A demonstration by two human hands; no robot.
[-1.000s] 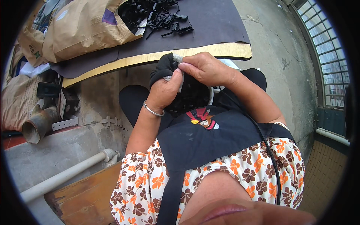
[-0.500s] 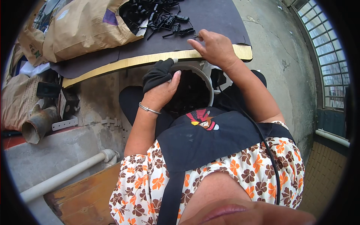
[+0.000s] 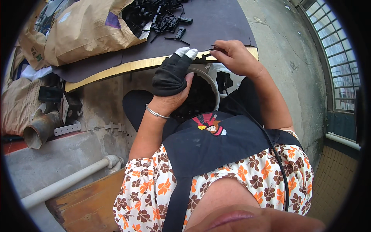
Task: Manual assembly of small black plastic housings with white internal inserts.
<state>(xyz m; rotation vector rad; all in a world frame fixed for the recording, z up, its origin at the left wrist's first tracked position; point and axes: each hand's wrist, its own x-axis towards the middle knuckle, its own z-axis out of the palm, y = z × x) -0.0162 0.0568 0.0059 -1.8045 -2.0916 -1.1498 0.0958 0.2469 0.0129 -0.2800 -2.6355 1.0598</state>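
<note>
My left hand (image 3: 172,75) wears a black glove, with white coverings on two fingertips. Its fingers are bent over the table's front edge, the bare thumb held apart. A small black plastic part (image 3: 202,58) spans the gap between those fingertips and my right hand (image 3: 236,57). Bare and pinched, my right hand grips its far end, where thin dark prongs stick out by the thumb and forefinger. How far the left fingers close on the part is hidden by the glove. Beyond my hands, a heap of similar black plastic parts (image 3: 166,21) spills from a brown paper sack (image 3: 83,29).
A white-rimmed bucket (image 3: 217,91) holding dark pieces stands between my knees, under the table edge (image 3: 112,70). A white plastic bag (image 3: 228,71) hangs beside it. On the left are another paper sack (image 3: 19,108) and a rusty pipe piece (image 3: 38,129).
My right hand has drawn back from the heap toward me and right. My left hand has risen to meet it, and the black part now shows between them. Parts at the heap's edge have shifted.
</note>
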